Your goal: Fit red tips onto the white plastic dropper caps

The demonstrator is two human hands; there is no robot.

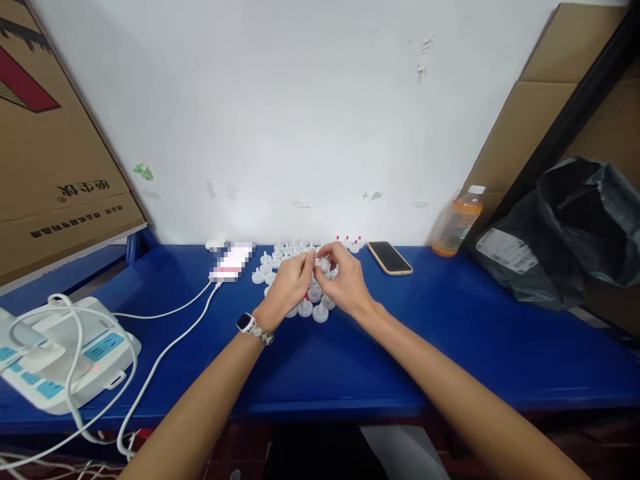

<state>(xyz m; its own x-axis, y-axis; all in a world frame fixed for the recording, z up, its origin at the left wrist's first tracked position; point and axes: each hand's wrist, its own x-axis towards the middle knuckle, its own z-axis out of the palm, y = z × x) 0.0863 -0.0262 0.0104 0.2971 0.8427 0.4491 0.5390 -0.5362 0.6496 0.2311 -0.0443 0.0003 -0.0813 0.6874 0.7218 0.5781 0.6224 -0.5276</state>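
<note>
Both hands meet above the middle of the blue desk (pixel 450 347), toward its rear edge by the white wall. The left hand (pixel 289 283) and right hand (pixel 345 280) together hold one small white cap (pixel 321 265); the fingertips of both hands are closed on it from opposite sides, the right thumb and forefinger pinching it from above. Directly beneath and behind the hands lies the cluster of white caps (pixel 300 280), some standing with the spout up; a few red-tipped caps (pixel 349 241) sit nearer the rear edge. Judged from the grip, the step in hand is fitting or seating a part on the held cap; whether a second piece is between the fingers cannot be told. The next move calls for steady opposed pressure, then setting the cap down clear of the cluster. A phone (pixel 390 257) lies right of the caps, a charging phone (pixel 231 261) to the left, and a power strip (pixel 60 353) sits at the left front corner.
</note>
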